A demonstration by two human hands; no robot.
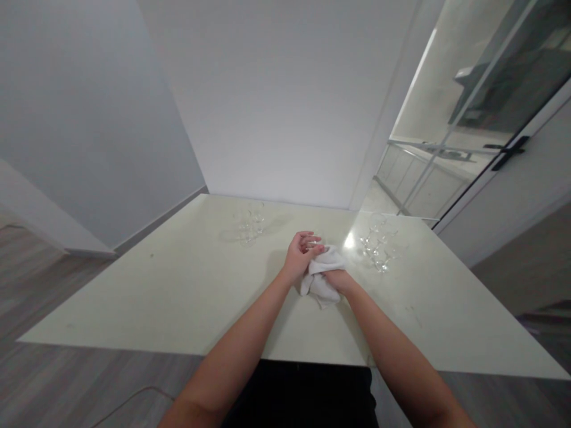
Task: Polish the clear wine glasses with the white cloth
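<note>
left hand (301, 254): fingers loosely curled | right hand (337, 279): gripping white cloth (325, 274) | counter (178, 285) beneath | no readable writing

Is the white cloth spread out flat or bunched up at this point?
Bunched up: the white cloth is gathered around the right hand, with folds and a loose end hanging below.

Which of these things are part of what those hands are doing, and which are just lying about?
In use:
- left hand, right hand
- white cloth
- table, as work surface
- probably left glassware and right glassware

Just around:
- floor cable
- door handle
</note>
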